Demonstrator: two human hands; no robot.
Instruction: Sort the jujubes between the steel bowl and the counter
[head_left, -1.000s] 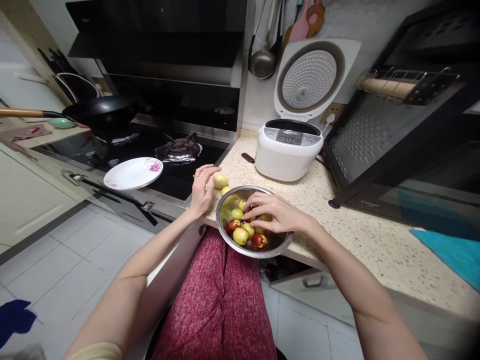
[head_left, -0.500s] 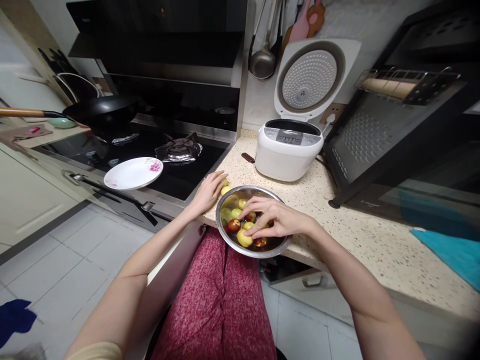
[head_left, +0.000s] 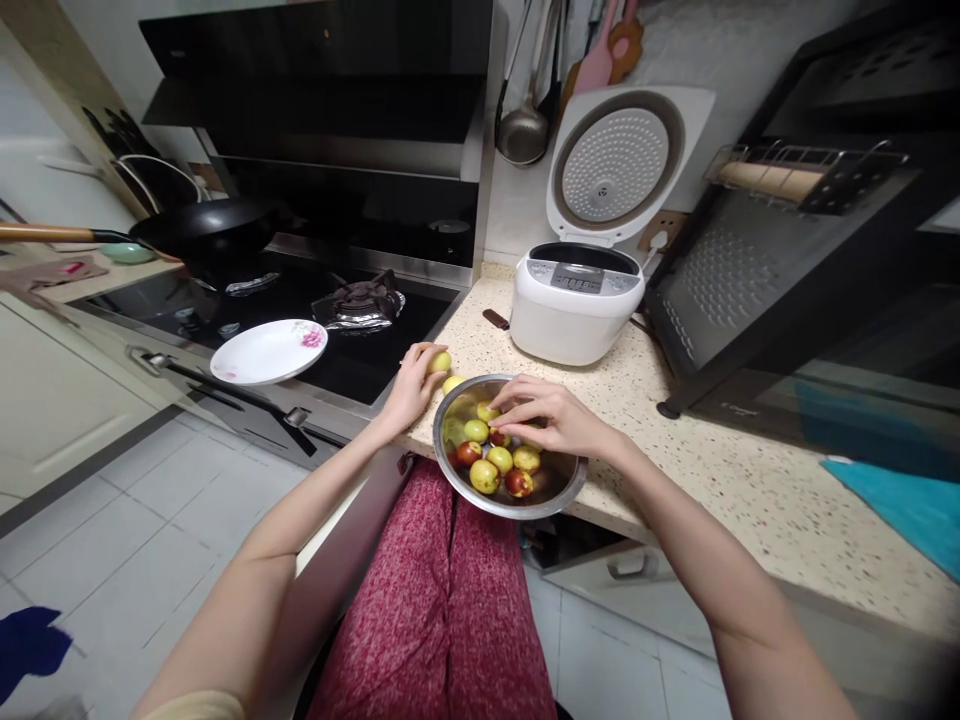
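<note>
A steel bowl [head_left: 559, 497] stands at the counter's front edge and holds several small green, yellow and red fruits [head_left: 484, 476]. My right hand [head_left: 551, 417] reaches into the bowl, its fingertips pinched on a yellow-green fruit [head_left: 488, 411] near the far rim. My left hand [head_left: 411, 385] rests on the counter just left of the bowl, fingers curled round a yellow-green fruit [head_left: 440, 361]. Another fruit [head_left: 452, 382] lies on the counter between that hand and the bowl.
A white rice cooker [head_left: 577, 300] with its lid up stands behind the bowl. To the left is a gas hob [head_left: 360, 300] with a black wok [head_left: 206, 228] and a white flowered plate [head_left: 268, 351]. A dark rack [head_left: 765, 260] and a blue cloth [head_left: 900, 505] are at right.
My right hand moved from the fruits at the bowl's near side to one by the far rim. My left hand set its fruit down on the counter and still grips it.
</note>
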